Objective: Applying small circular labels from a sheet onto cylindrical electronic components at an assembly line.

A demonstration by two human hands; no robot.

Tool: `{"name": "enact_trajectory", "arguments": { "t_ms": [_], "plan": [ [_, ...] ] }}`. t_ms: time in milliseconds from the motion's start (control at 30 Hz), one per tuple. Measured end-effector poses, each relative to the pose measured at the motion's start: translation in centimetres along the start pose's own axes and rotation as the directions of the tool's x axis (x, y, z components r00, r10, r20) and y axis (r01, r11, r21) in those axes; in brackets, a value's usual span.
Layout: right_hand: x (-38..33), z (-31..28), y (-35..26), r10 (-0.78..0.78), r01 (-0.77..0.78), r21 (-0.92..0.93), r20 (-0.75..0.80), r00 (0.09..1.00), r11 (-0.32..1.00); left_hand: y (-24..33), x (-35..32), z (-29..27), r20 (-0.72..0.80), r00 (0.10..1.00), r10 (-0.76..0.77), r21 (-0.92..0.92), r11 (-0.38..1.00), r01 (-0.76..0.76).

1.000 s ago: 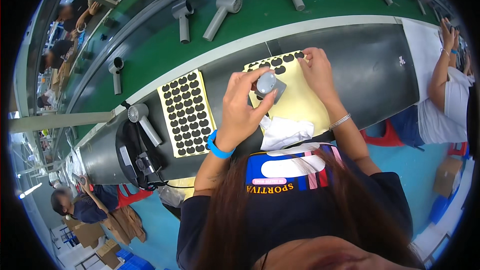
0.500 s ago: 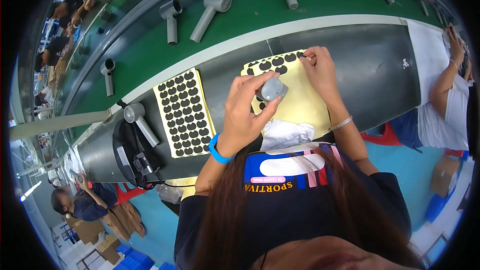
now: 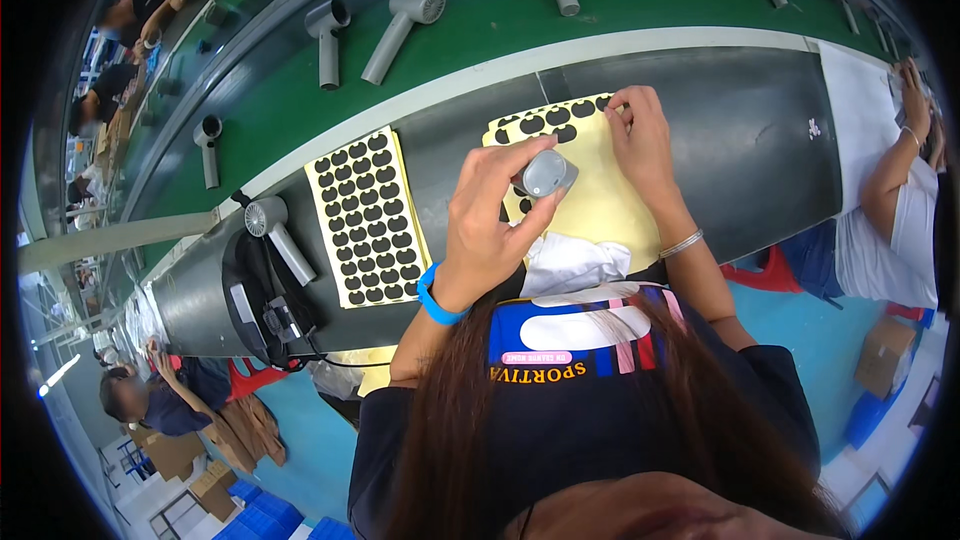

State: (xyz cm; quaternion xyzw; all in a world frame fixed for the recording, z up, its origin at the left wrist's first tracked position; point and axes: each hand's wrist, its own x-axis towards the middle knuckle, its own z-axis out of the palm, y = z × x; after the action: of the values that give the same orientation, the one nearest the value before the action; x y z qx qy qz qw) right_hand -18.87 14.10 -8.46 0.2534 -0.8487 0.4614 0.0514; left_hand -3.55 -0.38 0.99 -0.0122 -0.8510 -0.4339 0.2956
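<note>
Grey hair dryer (image 3: 545, 175) sits raised above the dark workbench (image 3: 760, 140), its round end facing up, gripped in the left hand (image 3: 490, 230), whose fingers wrap around its body. Just to its right, the right hand (image 3: 640, 135) rests on the yellow sticker sheet (image 3: 600, 210), fingertips pinching at a black sticker (image 3: 605, 103) near the sheet's far edge. A fuller sticker sheet (image 3: 365, 220) lies further left, well apart from both hands.

Open spot: dark table (image 3: 760, 140) right of the right hand (image 3: 640, 140).
Blocked: full sticker sheet (image 3: 365, 220) and hair dryer (image 3: 275, 235) on the left.
</note>
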Motion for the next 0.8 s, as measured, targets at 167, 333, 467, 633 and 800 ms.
{"name": "enact_trajectory", "arguments": {
  "t_ms": [167,333,467,633,800],
  "plan": [
    [0.5,0.3,1.6,0.123,-0.125,0.107,0.029,0.992,0.986,-0.1,-0.1,-0.3,-0.057,0.998,-0.016,0.009,1.000,0.017],
    [0.8,0.0,2.5,0.208,-0.223,0.463,0.085,0.975,0.858,-0.4,0.8,-0.5,-0.092,0.994,0.057,0.032,0.998,-0.055],
    [0.7,-0.9,2.1,0.242,-0.291,0.552,0.162,0.957,0.781,-1.1,0.9,-0.3,-0.029,1.000,0.001,-0.046,0.999,-0.002],
    [1.1,-2.8,2.2,0.366,-0.428,0.784,0.276,0.889,0.449,-1.6,1.1,-0.7,-0.112,0.993,-0.028,0.028,0.999,0.031],
    [0.6,-4.6,0.6,0.398,-0.390,0.774,0.196,0.896,0.499,-1.7,1.1,-2.3,-0.149,0.955,-0.257,-0.102,0.965,0.243]
  ]
}}
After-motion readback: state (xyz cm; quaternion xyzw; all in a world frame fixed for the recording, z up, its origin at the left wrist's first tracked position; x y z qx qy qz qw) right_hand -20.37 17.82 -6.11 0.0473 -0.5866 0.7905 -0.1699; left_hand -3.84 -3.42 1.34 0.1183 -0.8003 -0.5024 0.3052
